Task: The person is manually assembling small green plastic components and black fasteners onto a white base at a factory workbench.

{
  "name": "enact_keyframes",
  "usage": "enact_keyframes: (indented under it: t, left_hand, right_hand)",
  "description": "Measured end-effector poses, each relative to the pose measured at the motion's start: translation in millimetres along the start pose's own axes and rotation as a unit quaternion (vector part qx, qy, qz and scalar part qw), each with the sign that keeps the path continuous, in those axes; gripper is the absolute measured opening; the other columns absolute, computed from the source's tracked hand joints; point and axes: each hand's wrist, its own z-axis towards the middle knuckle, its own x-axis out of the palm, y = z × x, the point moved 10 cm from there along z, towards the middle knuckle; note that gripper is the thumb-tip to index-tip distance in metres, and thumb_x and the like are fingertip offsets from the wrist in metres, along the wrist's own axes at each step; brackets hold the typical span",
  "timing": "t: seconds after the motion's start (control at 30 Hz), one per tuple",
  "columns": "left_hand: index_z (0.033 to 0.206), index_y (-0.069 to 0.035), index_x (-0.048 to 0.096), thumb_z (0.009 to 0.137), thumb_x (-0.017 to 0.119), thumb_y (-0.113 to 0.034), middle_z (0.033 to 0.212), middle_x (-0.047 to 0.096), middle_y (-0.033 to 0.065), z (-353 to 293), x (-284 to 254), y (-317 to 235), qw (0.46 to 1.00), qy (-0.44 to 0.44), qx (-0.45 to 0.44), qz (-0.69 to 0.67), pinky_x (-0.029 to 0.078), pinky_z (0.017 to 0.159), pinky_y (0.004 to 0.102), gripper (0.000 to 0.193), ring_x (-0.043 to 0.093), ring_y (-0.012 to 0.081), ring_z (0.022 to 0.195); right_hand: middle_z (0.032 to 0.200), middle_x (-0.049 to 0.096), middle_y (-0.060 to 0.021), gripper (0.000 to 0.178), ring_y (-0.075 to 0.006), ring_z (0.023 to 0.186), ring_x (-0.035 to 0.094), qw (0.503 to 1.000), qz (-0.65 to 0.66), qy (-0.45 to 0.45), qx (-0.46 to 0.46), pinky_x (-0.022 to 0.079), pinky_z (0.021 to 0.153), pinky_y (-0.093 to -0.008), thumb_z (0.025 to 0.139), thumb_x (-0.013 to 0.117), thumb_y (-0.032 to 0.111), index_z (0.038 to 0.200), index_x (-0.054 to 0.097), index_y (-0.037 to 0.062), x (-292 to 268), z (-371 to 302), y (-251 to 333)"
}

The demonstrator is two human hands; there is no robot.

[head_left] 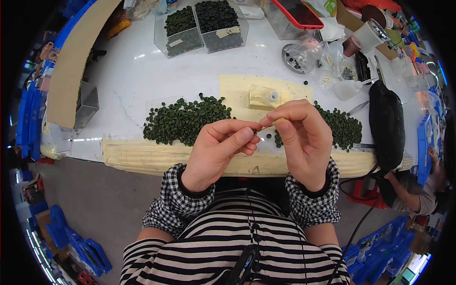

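Two clear plastic bins (204, 28) of dark green rings stand at twelve o'clock on the white table (128, 80), each with a small pale rectangular label (228, 32) stuck to its front wall. Toward one o'clock lie crumpled clear plastic bags (332, 66) and a red-edged flat lid (297, 12). A long brown cardboard strip (71, 61) leans at ten o'clock, and blue crates (28, 114) line the nine o'clock rim.

At the centre, the left hand (218, 152) curls nearly closed, thumb pressed to forefinger on a tiny dark green ring (255, 131). The right hand (301, 137) is likewise almost closed, pinching a thin pale pin (267, 127) between thumb and forefinger. The pin's long axis runs roughly nine to three o'clock, its tip pointing toward nine, at the ring (whether it has entered the hole is too small to tell). The ring is small, round and matte dark green, just above the table's near edge.

Behind the hands, a heap of green rings (183, 121) lies at eleven o'clock, a second heap (342, 128) at two, and a cream block (263, 97) on a cream mat (237, 85) at twelve.
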Motion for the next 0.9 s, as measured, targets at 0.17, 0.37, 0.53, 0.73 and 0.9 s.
enact_keyframes:
  t: [0.17,0.37,0.53,0.73,0.9]
  left_hand:
    - [0.112,0.001,0.064,0.097,0.058,-0.013,0.096,0.068,0.0086,-0.2,-2.3,1.1,1.000,0.001,-0.007,0.014,0.052,0.074,0.0246,0.021,0.063,0.0114,0.083]
    - [0.114,0.000,0.063,0.097,0.058,-0.012,0.096,0.069,0.0095,-1.1,-0.4,-1.6,1.000,-0.016,-0.004,0.013,0.054,0.077,0.0245,0.022,0.065,0.0121,0.086]
    - [0.116,0.001,0.062,0.097,0.058,-0.009,0.098,0.070,0.0109,-1.2,-4.4,-1.9,1.000,-0.005,0.010,-0.012,0.056,0.080,0.0243,0.022,0.067,0.0124,0.086]
    - [0.116,0.001,0.062,0.096,0.058,-0.008,0.101,0.069,0.0124,-4.0,-9.0,-6.2,1.000,-0.023,0.018,0.001,0.056,0.082,0.0258,0.022,0.067,0.0141,0.089]
    - [0.117,0.001,0.061,0.096,0.058,-0.007,0.102,0.069,0.0127,-1.4,-4.9,-4.1,1.000,-0.005,0.025,0.004,0.056,0.083,0.0262,0.023,0.067,0.0147,0.091]
  right_hand:
    - [0.085,0.064,-0.0092,0.005,-0.0147,0.075,0.062,0.990,0.062,-0.120,0.031,0.050,0.070,-0.0253,0.090,0.063,0.001,0.092,0.063,-0.0030,-23.4,2.1,-5.4]
    - [0.085,0.063,-0.0113,0.008,-0.0247,0.076,0.062,0.956,-0.252,-0.111,-0.096,0.049,0.069,-0.0312,0.084,0.067,0.001,0.091,0.065,-0.0002,-29.3,18.1,3.8]
    - [0.088,0.063,-0.0127,0.018,-0.0298,0.082,0.060,0.940,-0.333,-0.046,-0.065,0.049,0.073,-0.0362,0.083,0.069,0.005,0.100,0.066,0.0013,-16.2,18.6,-9.1]
    - [0.087,0.066,-0.0100,0.011,-0.0254,0.081,0.061,0.926,-0.353,-0.133,-0.024,0.047,0.073,-0.0330,0.083,0.068,0.003,0.093,0.067,0.0007,-79.5,-0.4,0.2]
    - [0.082,0.064,-0.0067,0.008,-0.0267,0.079,0.057,0.897,-0.439,-0.057,0.011,0.045,0.071,-0.0352,0.078,0.071,0.003,0.083,0.066,0.0032,-77.5,-11.0,-17.1]
